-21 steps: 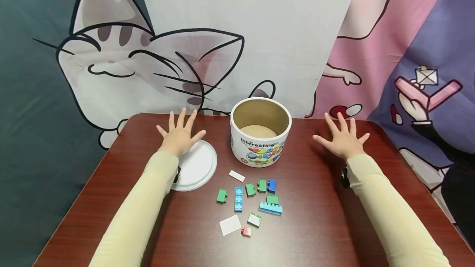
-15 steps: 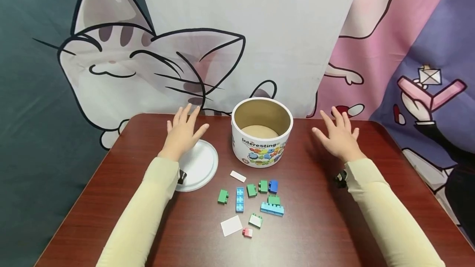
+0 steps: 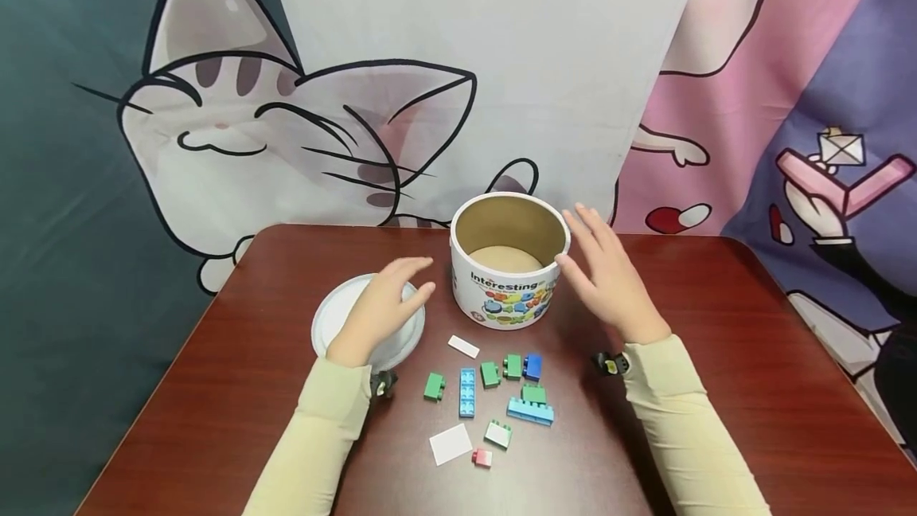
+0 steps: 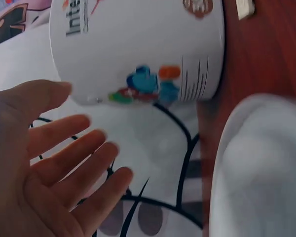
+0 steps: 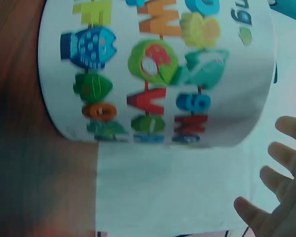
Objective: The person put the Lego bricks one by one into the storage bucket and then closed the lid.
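Observation:
A white round bucket (image 3: pixel 501 301) with a printed label stands uncovered at the table's back edge. My right hand (image 3: pixel 609 285) is at its right side, fingers extended; the right wrist view shows those fingers (image 5: pixel 281 182) beside the bucket (image 5: pixel 153 74) with a gap. My left hand (image 3: pixel 383 309) hovers over the white round lid (image 3: pixel 329 325), fingers pointing toward the bucket. In the left wrist view the left hand (image 4: pixel 64 173) is loosely spread and holds nothing, its thumb near the bucket's outline. Whether the thumb touches cannot be told.
In front of the bucket lie several green bricks (image 3: pixel 434 386), a light blue long brick (image 3: pixel 467 392), another light blue brick (image 3: pixel 530 411), a dark blue brick (image 3: pixel 532 366), a small red-and-white brick (image 3: pixel 482 459), a white strip (image 3: pixel 463 346) and a white card (image 3: pixel 450 444).
Both hands have moved inward toward the bucket. The right hand has come to the bucket's right rim; the left has lowered and turned to point right. The bricks and lid have stayed put.

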A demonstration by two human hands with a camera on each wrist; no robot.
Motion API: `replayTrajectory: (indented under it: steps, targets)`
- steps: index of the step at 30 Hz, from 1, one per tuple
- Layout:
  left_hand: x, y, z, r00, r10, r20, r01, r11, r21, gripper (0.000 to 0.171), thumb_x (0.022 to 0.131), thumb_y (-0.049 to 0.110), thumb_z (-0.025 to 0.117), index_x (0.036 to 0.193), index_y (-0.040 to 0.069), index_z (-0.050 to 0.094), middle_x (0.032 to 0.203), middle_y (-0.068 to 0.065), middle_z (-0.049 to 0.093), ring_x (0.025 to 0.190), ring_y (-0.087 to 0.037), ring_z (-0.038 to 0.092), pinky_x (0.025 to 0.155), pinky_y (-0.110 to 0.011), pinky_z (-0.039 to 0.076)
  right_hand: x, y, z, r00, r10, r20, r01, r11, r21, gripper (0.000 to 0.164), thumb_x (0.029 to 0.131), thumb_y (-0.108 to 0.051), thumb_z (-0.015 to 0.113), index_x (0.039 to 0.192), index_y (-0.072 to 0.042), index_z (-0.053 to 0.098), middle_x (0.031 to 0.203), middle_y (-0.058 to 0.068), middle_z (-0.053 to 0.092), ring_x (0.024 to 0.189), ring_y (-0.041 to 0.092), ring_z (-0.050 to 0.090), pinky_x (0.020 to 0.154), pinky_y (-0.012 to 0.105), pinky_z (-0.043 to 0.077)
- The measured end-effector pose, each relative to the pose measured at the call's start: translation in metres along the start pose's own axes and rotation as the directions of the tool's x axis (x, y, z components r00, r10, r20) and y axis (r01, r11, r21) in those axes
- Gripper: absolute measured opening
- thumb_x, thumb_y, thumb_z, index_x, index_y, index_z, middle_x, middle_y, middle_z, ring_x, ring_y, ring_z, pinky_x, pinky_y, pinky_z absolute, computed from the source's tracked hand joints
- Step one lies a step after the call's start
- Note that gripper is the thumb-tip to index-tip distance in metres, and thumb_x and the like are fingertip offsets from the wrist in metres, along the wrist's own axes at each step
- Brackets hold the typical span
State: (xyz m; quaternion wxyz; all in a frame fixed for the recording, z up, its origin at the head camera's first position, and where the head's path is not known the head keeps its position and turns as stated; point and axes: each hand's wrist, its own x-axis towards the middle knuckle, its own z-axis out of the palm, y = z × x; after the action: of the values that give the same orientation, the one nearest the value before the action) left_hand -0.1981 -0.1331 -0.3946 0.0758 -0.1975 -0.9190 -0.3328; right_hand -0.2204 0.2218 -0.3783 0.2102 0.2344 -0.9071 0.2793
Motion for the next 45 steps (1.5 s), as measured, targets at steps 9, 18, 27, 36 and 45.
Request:
replayTrajectory:
  steps: [9, 18, 27, 36, 45]
  targets:
    - [-0.005, 0.010, 0.033, 0.974, 0.001, 0.225, -0.012, 0.999, 0.048, 0.036, 0.099, 0.023, 0.066, 0.130, 0.005, 0.067, 0.129, -0.011, 0.067, 0.125, -0.028, 0.060, 0.108, -0.045, 0.045, -0.007, 0.001, 0.016, 0.997, 0.031, 0.070, -0.030, 0.999, -0.011, 0.064, 0.102, -0.034, 0.056, 0.157, -0.009, 0.036, 0.164, 0.015, 0.030, 0.152, 0.038, 0.022, 0.121, 0.056, 0.022]
    - [-0.008, 0.011, 0.049, 0.937, 0.055, 0.344, -0.076, 0.996, 0.049, 0.028, 0.093, 0.009, 0.072, 0.120, 0.003, 0.072, 0.117, -0.010, 0.072, 0.112, -0.026, 0.066, 0.099, -0.044, 0.051, -0.012, 0.001, 0.022, 0.993, 0.071, 0.092, -0.070, 0.997, -0.015, 0.068, 0.104, -0.040, 0.052, 0.160, -0.008, 0.028, 0.167, 0.010, 0.023, 0.153, 0.031, 0.021, 0.121, 0.054, 0.023]
    - [-0.009, 0.008, 0.055, 0.919, 0.102, 0.381, -0.128, 0.991, 0.043, 0.017, 0.089, 0.002, 0.074, 0.105, 0.007, 0.078, 0.100, -0.004, 0.071, 0.097, -0.021, 0.066, 0.090, -0.038, 0.054, -0.013, 0.004, 0.020, 0.994, 0.073, 0.083, -0.072, 0.997, -0.019, 0.071, 0.104, -0.042, 0.051, 0.160, -0.006, 0.026, 0.165, 0.014, 0.026, 0.153, 0.033, 0.019, 0.123, 0.050, 0.019]
    - [-0.009, 0.008, 0.056, 0.916, 0.107, 0.387, -0.148, 0.986, 0.079, 0.011, 0.088, 0.001, 0.075, 0.094, 0.010, 0.076, 0.092, -0.001, 0.065, 0.087, -0.018, 0.061, 0.082, -0.035, 0.053, -0.012, 0.009, 0.021, 0.995, 0.051, 0.081, -0.049, 0.998, -0.038, 0.070, 0.105, -0.043, 0.050, 0.161, -0.007, 0.026, 0.165, 0.012, 0.026, 0.153, 0.033, 0.020, 0.124, 0.047, 0.018]
    - [-0.007, 0.008, 0.050, 0.910, 0.141, 0.389, -0.179, 0.982, 0.062, 0.010, 0.091, 0.004, 0.073, 0.098, 0.010, 0.076, 0.093, -0.001, 0.065, 0.088, -0.018, 0.061, 0.083, -0.033, 0.052, -0.011, 0.010, 0.023, 0.993, 0.078, 0.089, -0.077, 0.997, -0.024, 0.072, 0.104, -0.045, 0.050, 0.162, -0.012, 0.023, 0.167, 0.009, 0.023, 0.154, 0.029, 0.018, 0.122, 0.051, 0.020]
